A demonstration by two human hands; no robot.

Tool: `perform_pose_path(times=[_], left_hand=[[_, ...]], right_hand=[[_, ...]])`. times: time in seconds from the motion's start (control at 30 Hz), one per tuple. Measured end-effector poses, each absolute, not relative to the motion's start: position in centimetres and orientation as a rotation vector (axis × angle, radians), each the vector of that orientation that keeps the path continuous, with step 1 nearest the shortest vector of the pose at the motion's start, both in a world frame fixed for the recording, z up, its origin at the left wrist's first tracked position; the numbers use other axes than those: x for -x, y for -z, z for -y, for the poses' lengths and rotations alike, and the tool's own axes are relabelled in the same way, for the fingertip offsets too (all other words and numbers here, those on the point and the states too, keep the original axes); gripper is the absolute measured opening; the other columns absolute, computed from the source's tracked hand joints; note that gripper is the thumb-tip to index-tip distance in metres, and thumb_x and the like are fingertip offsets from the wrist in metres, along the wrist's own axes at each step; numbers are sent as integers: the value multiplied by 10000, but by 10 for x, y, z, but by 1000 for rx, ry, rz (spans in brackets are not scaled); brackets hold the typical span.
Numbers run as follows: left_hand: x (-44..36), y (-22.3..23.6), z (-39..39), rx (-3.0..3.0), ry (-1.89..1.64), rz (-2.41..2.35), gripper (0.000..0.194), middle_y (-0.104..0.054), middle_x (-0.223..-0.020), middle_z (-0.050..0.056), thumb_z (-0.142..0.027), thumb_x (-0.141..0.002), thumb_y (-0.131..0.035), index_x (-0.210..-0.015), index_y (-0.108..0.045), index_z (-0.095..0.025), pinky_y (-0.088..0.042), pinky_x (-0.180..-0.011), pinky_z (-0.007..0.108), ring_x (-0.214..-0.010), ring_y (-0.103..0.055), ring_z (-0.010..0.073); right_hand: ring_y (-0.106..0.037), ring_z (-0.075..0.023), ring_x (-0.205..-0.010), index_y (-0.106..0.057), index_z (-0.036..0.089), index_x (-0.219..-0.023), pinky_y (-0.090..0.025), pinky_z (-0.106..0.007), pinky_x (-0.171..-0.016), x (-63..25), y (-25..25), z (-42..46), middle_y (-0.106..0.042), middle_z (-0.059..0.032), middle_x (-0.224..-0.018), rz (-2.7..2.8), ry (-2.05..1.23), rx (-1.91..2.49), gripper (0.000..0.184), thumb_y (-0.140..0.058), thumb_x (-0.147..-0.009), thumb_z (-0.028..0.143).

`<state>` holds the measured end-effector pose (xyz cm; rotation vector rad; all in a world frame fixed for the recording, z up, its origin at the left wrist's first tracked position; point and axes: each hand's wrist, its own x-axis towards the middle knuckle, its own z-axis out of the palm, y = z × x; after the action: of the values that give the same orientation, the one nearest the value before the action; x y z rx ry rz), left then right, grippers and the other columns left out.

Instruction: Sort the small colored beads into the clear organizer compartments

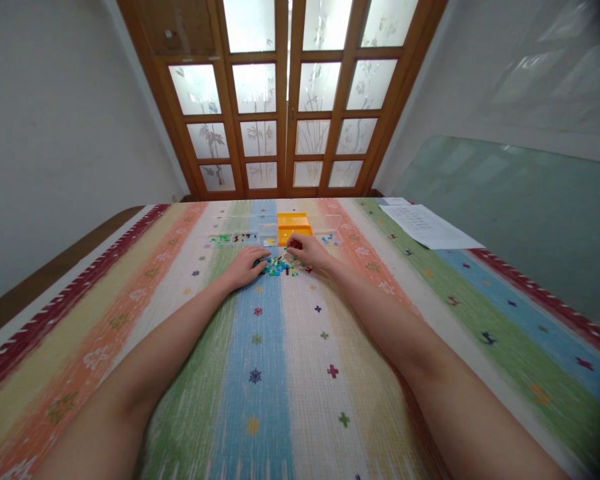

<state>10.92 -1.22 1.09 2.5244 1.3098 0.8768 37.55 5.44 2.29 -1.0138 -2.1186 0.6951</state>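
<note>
By left hand (247,267): tiny loose pieces (276,268), mostly blue and green.

Pieces (276,268) before the box (292,220)

Smooth plastic orange box (293,219); tablecloth (300,333) (matt).

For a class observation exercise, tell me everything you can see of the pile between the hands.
The pile is a loose scatter of tiny pieces, mostly blue and green, with some dark red; they look like plastic, their shapes too small to tell. It lies on the striped cloth, across a blue and a white stripe, in front of the orange box. The left hand is at its left edge, seemingly touching it; the right hand is by its far right side, contact unclear.
</note>
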Motion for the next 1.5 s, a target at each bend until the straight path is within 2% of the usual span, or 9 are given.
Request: perform_pose_path(times=[0.17,0.47,0.67,0.83,1.03,1.2,1.5], left_hand=[[-114,-17,15,-2401,-992,-1197,357,-721,-1325,69,-330,-992,-582,-1314,-722,-269,-466,-1156,476,-1269,-635,257],[-118,-19,16,-2367,-1011,-1077,357,-719,-1342,77,-354,-1002,-573,-1309,-726,-254,-467,-1165,476,-1282,-635,246],[-118,-20,16,-2336,-1022,-1093,353,-724,-1337,69,-334,-1005,-540,-1282,-747,-262,-458,-1175,490,-1288,-632,247],[-110,-17,9,-2271,-1082,-1256,351,-736,-1310,53,-298,-1002,-513,-1243,-764,-260,-453,-1176,486,-1267,-638,242],[-77,-10,-11,-2011,-1340,-1620,375,-741,-1301,66,-270,-955,-520,-1236,-763,-220,-492,-1125,469,-1237,-651,256],[-40,-2,-27,-1662,-1550,-1890,421,-740,-1305,93,-233,-909,-509,-1240,-761,-172,-453,-1175,453,-1265,-647,260],[-15,4,-32,-1554,-1434,-2033,471,-755,-1252,120,-259,-904,-526,-1320,-705,-128,-473,-1136,415,-1190,-678,256]], right_hand=[[-659,-182,-843,-714,207,-940,-515,-298,-797,-362,-25,-49,-745,-36,-918,2038,-895,939,150,-630,-859,301],[-608,-155,-736,-654,209,-906,-497,-277,-702,-354,-15,-47,-670,4,-824,1959,-963,846,148,-648,-827,334],[-640,-161,-714,-662,218,-957,-516,-285,-687,-351,-13,-45,-698,-8,-837,1953,-1014,837,156,-625,-867,339],[-685,-183,-823,-703,218,-997,-520,-301,-781,-360,-12,-52,-746,-28,-909,1923,-752,947,174,-563,-915,281],[-679,-210,-866,-755,218,-990,-487,-313,-818,-383,-10,-68,-769,-52,-959,2042,-390,1230,199,-576,-908,193],[-674,-224,-959,-769,209,-1008,-473,-317,-859,-387,-11,-70,-770,-82,-1052,2175,-308,1247,204,-585,-932,166],[-647,-226,-997,-779,199,-1093,-447,-303,-863,-372,-19,-52,-739,-102,-1065,2426,-231,1095,207,-612,-971,199]])
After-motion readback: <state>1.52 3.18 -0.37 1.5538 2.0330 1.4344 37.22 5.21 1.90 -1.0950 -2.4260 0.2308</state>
